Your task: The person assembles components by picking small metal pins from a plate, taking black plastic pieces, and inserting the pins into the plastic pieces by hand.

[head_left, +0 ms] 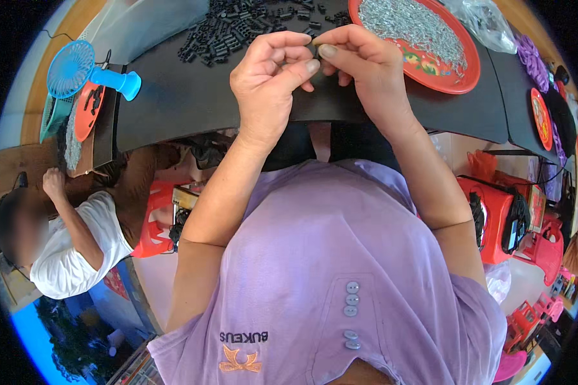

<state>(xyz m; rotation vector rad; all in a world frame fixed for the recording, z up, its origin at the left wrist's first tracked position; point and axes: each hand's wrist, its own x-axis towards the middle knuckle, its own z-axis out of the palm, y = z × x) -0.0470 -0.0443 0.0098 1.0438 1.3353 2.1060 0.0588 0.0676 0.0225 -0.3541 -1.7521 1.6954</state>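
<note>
Above the dark table (180, 96), my left hand (266, 83) and my right hand (376, 74) meet fingertip to fingertip. Both are closed in a pinch. Whatever small dark thing sits between the fingertips is mostly hidden and blends into the tabletop. Beyond my left hand lies a loose heap of small black plastic parts (228, 32). Past my right hand, a red flower-patterned tray (470, 74) carries a pile of small shiny silvery metal pieces (414, 25).
A blue fan (70, 69) stands at the left edge, near a smaller red tray (87, 119) with black parts. A person in a white shirt (87, 247) sits to the left. Clear plastic bags (485, 22) and a red plate (541, 119) are at right.
</note>
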